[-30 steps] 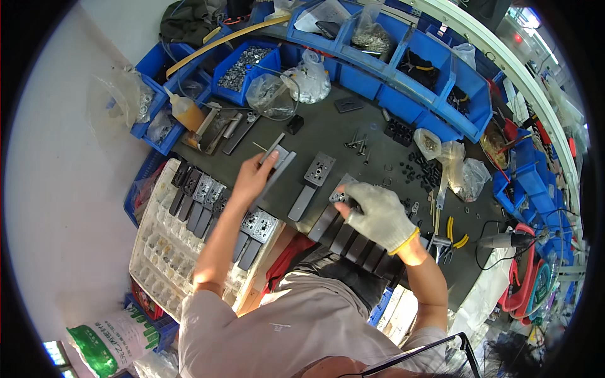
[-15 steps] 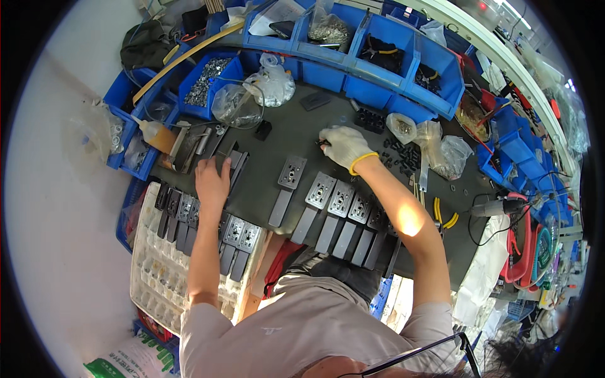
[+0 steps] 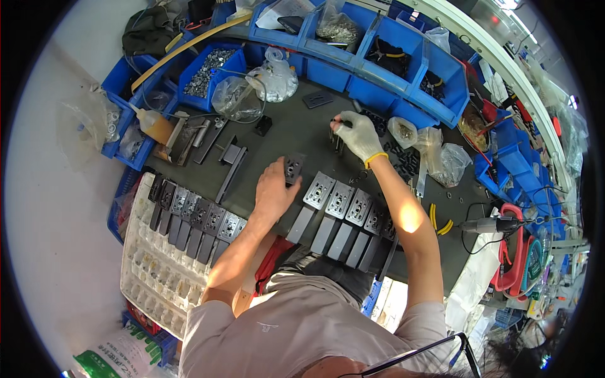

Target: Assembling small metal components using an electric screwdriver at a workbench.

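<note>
My bare left hand (image 3: 274,192) is closed around a dark grey part with a drilled end plate (image 3: 293,169), over the middle of the mat. To its right stands a row of similar grey parts with perforated silver plates (image 3: 339,200). My right hand (image 3: 359,135), in a white glove with a yellow cuff, pinches something small and dark at its fingertips, too small to name. A thin metal piece (image 3: 338,146) hangs just below those fingers. Small black pieces (image 3: 403,157) lie scattered beside the glove. Left of my left hand, a metal fixture with an upright post (image 3: 233,157) stands on the mat.
A white moulded tray (image 3: 148,271) at the left bears more plated parts. Blue bins (image 3: 328,74) line the far edge, one with silver hardware (image 3: 205,75). Clear bags (image 3: 274,79) sit before them. Yellow-handled pliers (image 3: 439,220) and a power driver (image 3: 491,225) lie at the right.
My left hand has moved right from the metal fixture and taken hold of the grey part that stood alone. My gloved right hand has shifted slightly right, a thin metal piece now below its fingers.
</note>
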{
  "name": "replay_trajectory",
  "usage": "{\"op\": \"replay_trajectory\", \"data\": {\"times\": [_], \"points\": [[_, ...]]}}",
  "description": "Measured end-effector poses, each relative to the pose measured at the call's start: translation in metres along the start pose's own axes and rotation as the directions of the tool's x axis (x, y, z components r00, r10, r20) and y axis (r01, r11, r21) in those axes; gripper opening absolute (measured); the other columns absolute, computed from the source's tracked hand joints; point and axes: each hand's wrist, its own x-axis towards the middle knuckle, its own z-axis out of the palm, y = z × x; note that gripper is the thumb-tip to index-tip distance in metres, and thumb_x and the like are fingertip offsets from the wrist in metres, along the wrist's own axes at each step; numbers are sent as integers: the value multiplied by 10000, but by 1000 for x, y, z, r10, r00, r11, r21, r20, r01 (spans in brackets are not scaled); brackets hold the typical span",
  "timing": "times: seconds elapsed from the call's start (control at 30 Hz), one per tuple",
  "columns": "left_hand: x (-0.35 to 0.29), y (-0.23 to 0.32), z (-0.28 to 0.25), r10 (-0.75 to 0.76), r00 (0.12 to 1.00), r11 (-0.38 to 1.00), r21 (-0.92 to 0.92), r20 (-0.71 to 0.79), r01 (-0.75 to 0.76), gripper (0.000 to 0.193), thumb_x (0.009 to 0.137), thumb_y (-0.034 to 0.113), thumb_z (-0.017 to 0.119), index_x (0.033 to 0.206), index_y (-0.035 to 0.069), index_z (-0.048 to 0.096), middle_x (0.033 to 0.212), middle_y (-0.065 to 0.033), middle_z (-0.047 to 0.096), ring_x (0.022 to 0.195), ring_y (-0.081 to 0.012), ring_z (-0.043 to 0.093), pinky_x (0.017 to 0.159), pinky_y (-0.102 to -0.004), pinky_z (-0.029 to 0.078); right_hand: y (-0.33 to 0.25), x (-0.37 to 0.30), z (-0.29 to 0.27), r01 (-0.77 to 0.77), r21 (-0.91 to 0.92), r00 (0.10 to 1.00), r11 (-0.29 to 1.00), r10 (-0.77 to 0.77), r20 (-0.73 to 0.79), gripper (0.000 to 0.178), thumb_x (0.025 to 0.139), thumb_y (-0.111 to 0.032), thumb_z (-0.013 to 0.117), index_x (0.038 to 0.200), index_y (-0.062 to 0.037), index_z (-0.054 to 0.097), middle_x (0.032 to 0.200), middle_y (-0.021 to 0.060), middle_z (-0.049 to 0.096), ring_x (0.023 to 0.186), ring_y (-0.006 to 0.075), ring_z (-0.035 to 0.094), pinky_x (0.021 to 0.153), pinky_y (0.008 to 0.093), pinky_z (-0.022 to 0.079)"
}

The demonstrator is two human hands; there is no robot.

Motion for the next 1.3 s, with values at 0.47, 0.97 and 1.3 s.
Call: {"op": "replay_trajectory", "data": {"times": [0.47,0.97,1.3], "points": [[-35,12,-33,-59,791,-806,-496,609,323,361,1094,347,505,1225,26,607,1013,-95,600,810,-192,558,660,-278,475,-117,-99,21,13,522,967,853,-143,209,261,907,-145,780,1084,34,711,860,12,669,736,54,593,673,224,493],[-34,21,-47,-68,794,-813,-495,604,307,325,1091,356,516,1181,55,599,973,-66,616,785,-167,571,642,-267,471,-107,-98,39,415,4,897,910,-411,161,337,856,-251,780,1149,-92,726,913,112,693,799,301,685,732,403,542],[-20,41,-78,-469,611,-225,-755,638,617,450,1030,490,601,1128,54,651,753,-64,619,603,-127,607,534,-231,490,-116,-113,25,397,-86,911,914,-381,158,284,884,-235,767,1118,-80,728,850,116,651,743,287,654,693,391,521]]}}
